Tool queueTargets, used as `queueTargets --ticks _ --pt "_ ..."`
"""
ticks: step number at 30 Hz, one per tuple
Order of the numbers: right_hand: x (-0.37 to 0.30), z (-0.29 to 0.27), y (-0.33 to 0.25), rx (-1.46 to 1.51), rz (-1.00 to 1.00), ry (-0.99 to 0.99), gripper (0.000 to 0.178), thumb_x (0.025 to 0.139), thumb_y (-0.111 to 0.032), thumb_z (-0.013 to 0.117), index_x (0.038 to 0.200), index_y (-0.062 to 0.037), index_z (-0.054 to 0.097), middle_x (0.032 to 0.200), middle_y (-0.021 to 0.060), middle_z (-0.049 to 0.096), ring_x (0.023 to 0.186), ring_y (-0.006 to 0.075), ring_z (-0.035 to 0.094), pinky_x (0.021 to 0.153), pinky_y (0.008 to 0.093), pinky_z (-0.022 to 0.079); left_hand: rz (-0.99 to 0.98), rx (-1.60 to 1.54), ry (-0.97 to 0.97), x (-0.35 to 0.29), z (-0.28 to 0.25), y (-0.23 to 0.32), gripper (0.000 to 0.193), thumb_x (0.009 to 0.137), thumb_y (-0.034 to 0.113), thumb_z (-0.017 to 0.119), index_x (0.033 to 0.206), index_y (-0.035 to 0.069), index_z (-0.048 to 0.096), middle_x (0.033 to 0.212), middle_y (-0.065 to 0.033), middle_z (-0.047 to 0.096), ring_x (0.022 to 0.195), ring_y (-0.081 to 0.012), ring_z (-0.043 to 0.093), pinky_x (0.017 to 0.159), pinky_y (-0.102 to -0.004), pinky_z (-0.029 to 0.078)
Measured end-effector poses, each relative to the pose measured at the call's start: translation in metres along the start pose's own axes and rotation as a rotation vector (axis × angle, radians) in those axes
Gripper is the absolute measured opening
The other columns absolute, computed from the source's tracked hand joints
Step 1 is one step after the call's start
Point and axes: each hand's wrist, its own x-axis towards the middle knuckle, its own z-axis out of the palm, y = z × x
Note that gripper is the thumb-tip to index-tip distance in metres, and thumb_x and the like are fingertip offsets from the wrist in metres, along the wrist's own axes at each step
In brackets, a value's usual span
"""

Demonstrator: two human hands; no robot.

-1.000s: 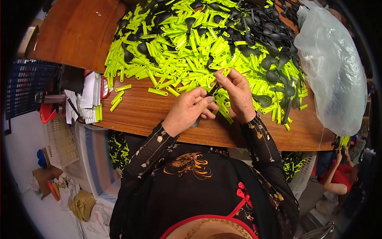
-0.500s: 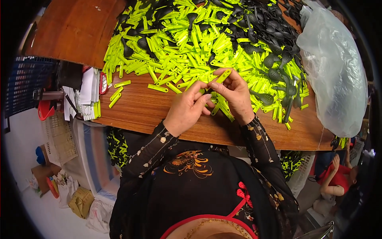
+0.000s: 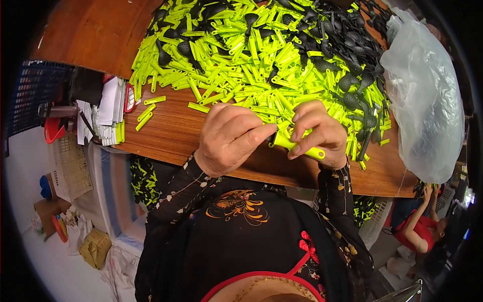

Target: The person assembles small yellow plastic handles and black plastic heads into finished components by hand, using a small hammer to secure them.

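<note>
My right hand (image 3: 321, 135) is closed around a lime-green plastic handle (image 3: 302, 148), pinching it with thumb and fingers. The handle slants down to the right, its holed end pointing away from my left hand. My left hand (image 3: 232, 139) is closed too, fingertips at the handle's other end, on a small black plastic piece (image 3: 272, 137) that meets the handle there. Most of that black piece is hidden by my left fingers. Just beyond both hands spreads a big pile of loose lime-green handles (image 3: 241, 75), with black spoon heads (image 3: 184, 49) lying among them.
Black perforated spoon heads (image 3: 347, 81) heap at the right, beside a large clear plastic bag (image 3: 420, 100). Papers (image 3: 109, 108) and a red-rimmed object (image 3: 130, 98) lie at the left edge of the wooden table (image 3: 171, 143). A person in red (image 3: 420, 231) is at the far right.
Both hands have come slightly nearer to me and the right has moved right. The handle, which pointed up to the right, now points down to the right.
</note>
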Motion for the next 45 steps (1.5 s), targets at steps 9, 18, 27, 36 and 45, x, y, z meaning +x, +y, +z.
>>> queueTargets --ticks 9,18,27,36,45 --pt "-0.009 -0.001 0.031 0.221 0.089 -0.001 0.022 0.065 -0.01 0.093 0.079 -0.0107 0.076 0.091 0.0025 0.073 0.099 0.0261 0.064 0.09 0.0389 0.051 -0.082 0.071 -0.071 0.006 -0.008 0.004 0.033 0.078 0.012 0.074 0.111 0.016 0.075 0.09 0.007 0.064 0.081 -0.0152 0.061 0.076 -0.0334 0.044" --pt "-0.02 0.006 0.04 0.198 0.433 0.022 0.018 0.077 -0.008 0.087 0.087 -0.0047 0.073 0.092 0.0071 0.072 0.097 0.0233 0.065 0.091 0.0386 0.05 -0.403 -0.134 -0.443 -0.021 0.007 0.01 0.029 0.096 0.006 0.064 0.124 0.006 0.059 0.103 -0.0105 0.072 0.095 -0.0236 0.072 0.083 -0.038 0.054" --pt "-0.016 -0.002 0.105 -0.97 0.257 -0.001 0.014 0.083 -0.013 0.079 0.097 -0.0125 0.077 0.104 0.0043 0.069 0.096 0.0278 0.064 0.083 0.0391 0.048 -1.431 -1.251 0.089 -0.081 0.038 -0.021 0.022 0.106 0.011 0.058 0.126 0.0 0.056 0.128 -0.022 0.068 0.112 -0.0247 0.071 0.097 -0.0348 0.056" --pt "-0.015 0.013 0.084 -0.865 0.196 -0.113 0.02 0.082 -0.018 0.081 0.101 -0.0167 0.076 0.112 -0.0006 0.07 0.11 0.0242 0.062 0.096 0.0407 0.043 -1.449 -1.225 0.168 -0.095 0.025 -0.03 0.026 0.106 0.013 0.058 0.128 -0.001 0.058 0.126 -0.0212 0.069 0.112 -0.0264 0.07 0.096 -0.0364 0.057" --pt "-0.019 0.033 0.086 -0.93 0.185 -0.137 0.016 0.08 -0.015 0.079 0.096 -0.016 0.074 0.1 -0.0013 0.07 0.102 0.0224 0.064 0.094 0.0378 0.044 -1.429 -1.389 0.25 -0.107 0.019 -0.022 0.029 0.107 0.011 0.055 0.134 0.0 0.054 0.128 -0.0196 0.065 0.118 -0.0287 0.068 0.099 -0.0377 0.056"
